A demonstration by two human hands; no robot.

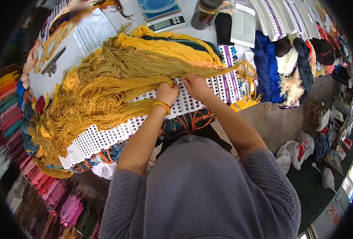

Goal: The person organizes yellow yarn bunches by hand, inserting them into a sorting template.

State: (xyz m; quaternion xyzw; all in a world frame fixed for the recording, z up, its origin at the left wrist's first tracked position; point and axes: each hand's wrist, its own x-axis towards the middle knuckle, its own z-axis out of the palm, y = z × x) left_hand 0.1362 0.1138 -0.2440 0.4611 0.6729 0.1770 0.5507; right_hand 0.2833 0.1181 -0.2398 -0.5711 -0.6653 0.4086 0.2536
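Observation:
A big heap of yellow, mustard and olive yarn skeins lies across a white table. Under it runs a long white perforated sample card with rows of small holes and purple print. My left hand, a yellow bead bracelet on its wrist, pinches yarn strands at the card's upper edge. Just to its right, my right hand pinches the same strands where a thin olive-yellow bundle stretches off to the right. Both hands rest on the card, fingertips almost touching.
A digital scale with a blue bowl, a dark jar and stacked sample cards stand at the far edge. Yellow-handled scissors lie right of my hands, beside blue yarn. Pink and red skeins fill the left.

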